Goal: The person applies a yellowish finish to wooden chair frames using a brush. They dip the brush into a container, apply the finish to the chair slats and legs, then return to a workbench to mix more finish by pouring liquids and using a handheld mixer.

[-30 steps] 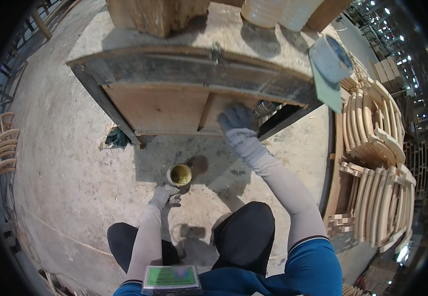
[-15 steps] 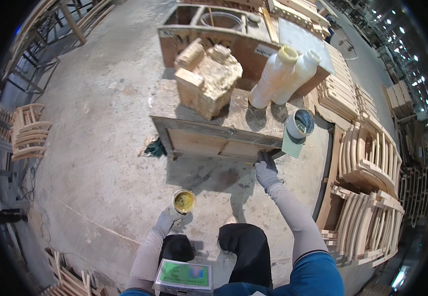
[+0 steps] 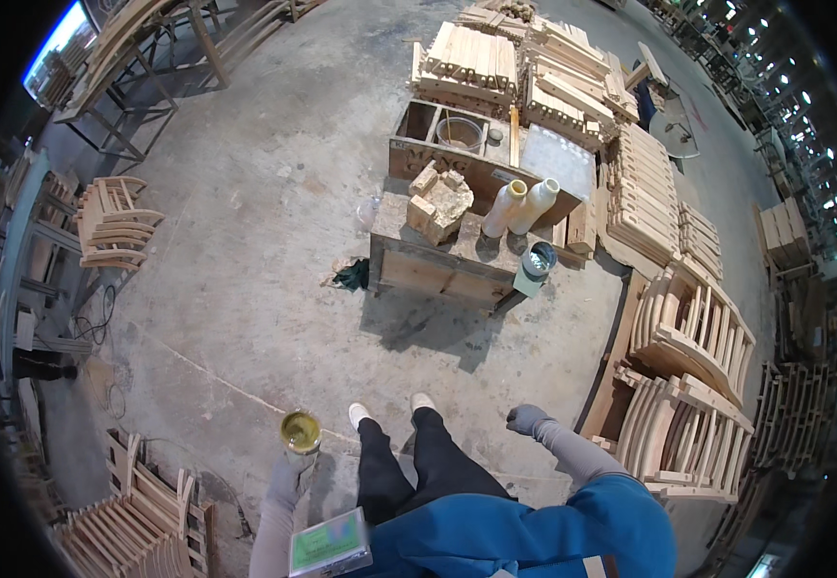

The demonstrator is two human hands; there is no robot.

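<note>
My left hand (image 3: 288,479), in a grey glove, holds a small open can (image 3: 300,432) with yellowish liquid in it, out to the left of my legs. My right hand (image 3: 528,419), also gloved, hangs at my right side with fingers curled and nothing in it. Ahead stands a low wooden box table (image 3: 442,266) carrying wood blocks (image 3: 440,199), two cream cylinders (image 3: 520,206) and a round tin (image 3: 539,259). Both hands are well back from it.
Curved wooden chair parts are stacked at the right (image 3: 693,332) and lower left (image 3: 134,525). Wood plank piles (image 3: 553,72) and a crate (image 3: 447,135) lie beyond the table. A chair frame (image 3: 115,222) stands at the left on the concrete floor.
I have stood up and stepped back from the box table. My right hand left the table's edge and dropped to my side. The can stays in my left hand.
</note>
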